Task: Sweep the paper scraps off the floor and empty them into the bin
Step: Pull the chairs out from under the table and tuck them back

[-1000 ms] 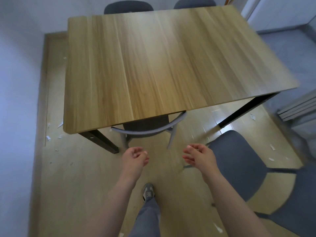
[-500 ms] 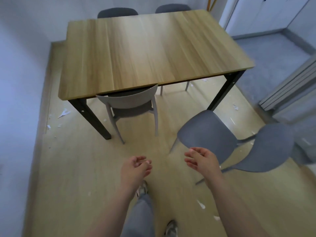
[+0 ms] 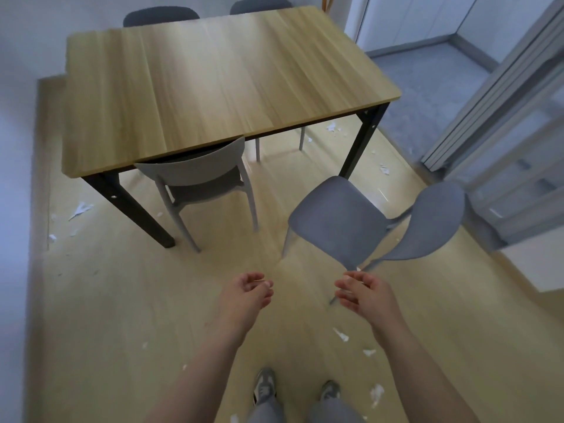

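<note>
None of the paper scraps [image 3: 340, 334] are swept yet: they lie scattered on the wooden floor [image 3: 106, 300] around the table [image 3: 213, 87]. Left hand [image 3: 247, 291] and right hand [image 3: 363, 293] hang loosely curled, empty; no bin shows.

One wooden table [image 3: 225, 80] at twelve o'clock. Four grey chairs [image 3: 335, 221], nearest at two o'clock. One left hand [image 3: 244, 293], one right hand [image 3: 364, 293]. Two shoes [image 3: 264, 387] at six o'clock. Roughly fifteen paper scraps [image 3: 340, 334].

A home dining room: wooden table [image 3: 219, 87], grey chairs [image 3: 338, 221], laminate floor [image 3: 106, 300].
</note>
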### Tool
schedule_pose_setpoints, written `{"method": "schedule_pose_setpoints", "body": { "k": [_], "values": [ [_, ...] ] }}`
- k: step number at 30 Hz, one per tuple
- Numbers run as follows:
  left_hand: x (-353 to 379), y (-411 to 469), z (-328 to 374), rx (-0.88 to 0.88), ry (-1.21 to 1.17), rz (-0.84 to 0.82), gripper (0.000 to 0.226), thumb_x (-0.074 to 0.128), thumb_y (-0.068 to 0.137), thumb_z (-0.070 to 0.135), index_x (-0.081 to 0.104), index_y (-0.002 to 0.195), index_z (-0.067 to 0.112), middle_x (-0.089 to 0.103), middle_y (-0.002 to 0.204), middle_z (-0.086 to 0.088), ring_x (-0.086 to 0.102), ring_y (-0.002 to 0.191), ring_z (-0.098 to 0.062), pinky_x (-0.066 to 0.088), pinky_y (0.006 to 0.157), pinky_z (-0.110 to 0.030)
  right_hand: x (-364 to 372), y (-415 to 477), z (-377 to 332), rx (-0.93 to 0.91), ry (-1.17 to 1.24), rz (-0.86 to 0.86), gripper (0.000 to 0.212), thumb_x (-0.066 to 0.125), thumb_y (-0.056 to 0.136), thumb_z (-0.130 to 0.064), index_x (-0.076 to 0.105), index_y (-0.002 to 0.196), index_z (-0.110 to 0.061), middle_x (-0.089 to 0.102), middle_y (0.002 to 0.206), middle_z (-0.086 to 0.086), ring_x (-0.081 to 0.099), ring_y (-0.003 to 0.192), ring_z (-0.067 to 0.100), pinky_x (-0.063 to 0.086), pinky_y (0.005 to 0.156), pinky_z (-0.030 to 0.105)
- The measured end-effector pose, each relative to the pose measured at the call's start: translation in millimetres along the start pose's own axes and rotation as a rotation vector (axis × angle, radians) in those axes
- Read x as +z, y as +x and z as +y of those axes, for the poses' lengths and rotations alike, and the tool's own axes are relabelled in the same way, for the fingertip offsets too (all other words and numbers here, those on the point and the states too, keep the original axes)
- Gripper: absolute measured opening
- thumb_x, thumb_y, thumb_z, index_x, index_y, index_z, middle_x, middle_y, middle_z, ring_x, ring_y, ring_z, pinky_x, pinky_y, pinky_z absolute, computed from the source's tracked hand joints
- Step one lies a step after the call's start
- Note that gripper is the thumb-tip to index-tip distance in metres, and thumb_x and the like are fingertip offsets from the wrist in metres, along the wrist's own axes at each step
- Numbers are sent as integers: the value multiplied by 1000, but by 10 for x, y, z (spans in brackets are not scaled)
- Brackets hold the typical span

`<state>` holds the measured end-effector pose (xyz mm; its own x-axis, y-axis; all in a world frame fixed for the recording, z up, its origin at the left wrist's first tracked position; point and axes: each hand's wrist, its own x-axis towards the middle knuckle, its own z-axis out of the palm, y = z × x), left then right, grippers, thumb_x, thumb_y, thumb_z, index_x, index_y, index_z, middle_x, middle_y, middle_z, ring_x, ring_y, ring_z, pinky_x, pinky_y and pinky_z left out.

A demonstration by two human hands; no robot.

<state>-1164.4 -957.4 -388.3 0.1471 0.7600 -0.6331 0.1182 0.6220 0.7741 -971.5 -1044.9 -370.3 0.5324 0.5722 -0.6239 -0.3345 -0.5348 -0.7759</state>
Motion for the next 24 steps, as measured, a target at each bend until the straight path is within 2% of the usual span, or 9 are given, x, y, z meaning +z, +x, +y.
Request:
{"method": "schedule_pose_setpoints", "body": {
  "k": [5,8,11,15,19,24],
  "values": [
    [285,-41,-82,6,28,15,11,62,88,2,60,98,6,70,88,-11,66,80,-21,57,71,-25,-340,122,28,-4,50,18,5,58,95,-7,62,99,-7,71,91,12,67,71,20,56,59,21],
    [593,-63,-122,15,39,31,10,62,88,2,59,96,7,70,88,-12,65,79,-21,56,72,-27,-669,273,-8,-21,52,15,9,58,95,-7,62,103,-4,71,90,12,67,73,20,57,64,24],
    [1001,-82,-204,11,39,45,12,63,88,2,59,100,5,69,93,-16,65,80,-22,55,75,-30,-1070,451,-51,-22,50,5,7,60,94,-8,64,99,-5,71,90,11,68,74,21,57,64,24],
    [1905,-178,-383,-21,26,40,14,60,90,2,57,103,5,67,93,-13,63,81,-21,53,76,-30,-1877,796,-221,-22,21,1,3,60,94,-9,62,93,-8,71,89,11,67,73,21,57,59,20],
    [2610,-251,-622,-62,19,71,17,64,88,5,58,103,7,69,92,-10,65,81,-20,53,70,-27,-2565,1057,-402,-34,-22,-6,6,59,94,-7,61,89,-12,70,88,10,65,75,23,56,57,16],
    [3115,-309,-722,-85,1,149,15,62,88,4,57,103,6,68,95,-14,65,78,-20,52,67,-26,-2986,1418,-542,-9,-107,-74,4,59,94,-8,62,93,-10,70,87,10,65,75,24,56,54,16]
  ]
}}
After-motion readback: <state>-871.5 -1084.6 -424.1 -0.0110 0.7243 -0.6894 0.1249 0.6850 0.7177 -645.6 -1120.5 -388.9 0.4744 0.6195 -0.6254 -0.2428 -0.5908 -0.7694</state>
